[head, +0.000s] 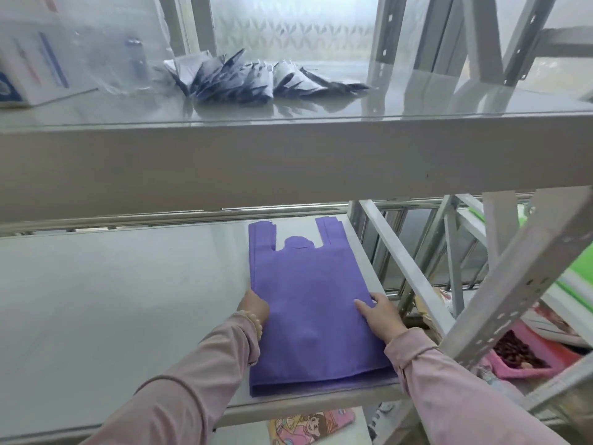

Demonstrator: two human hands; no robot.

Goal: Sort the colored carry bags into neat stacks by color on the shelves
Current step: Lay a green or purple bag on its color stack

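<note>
Both hands rest on a stack of purple carry bags (308, 303). Left hand (255, 305) presses against the stack's left edge with its back showing. Its fingers are hidden, so whether they grip the bags cannot be told. A pale beaded bracelet (255, 323) circles that wrist. Right hand (380, 313) lies flat on top of the stack near its right edge, fingers straight and slightly spread, holding nothing. Both arms wear pale pink sleeves (179, 390).

The purple bags lie flat at the right end of the lower shelf (112, 300), a pale grey surface. Their long axis runs front to back. The two handle loops point away from the person, toward the back of the shelf, and the closed bottom edge lies along the shelf's front lip.

On the upper shelf (288, 155), a loose pile of dark and white packets (256, 77) sits near the back. To the lower right, beyond the metal frame, is a pink tray (539, 369) holding dark red pieces.
</note>
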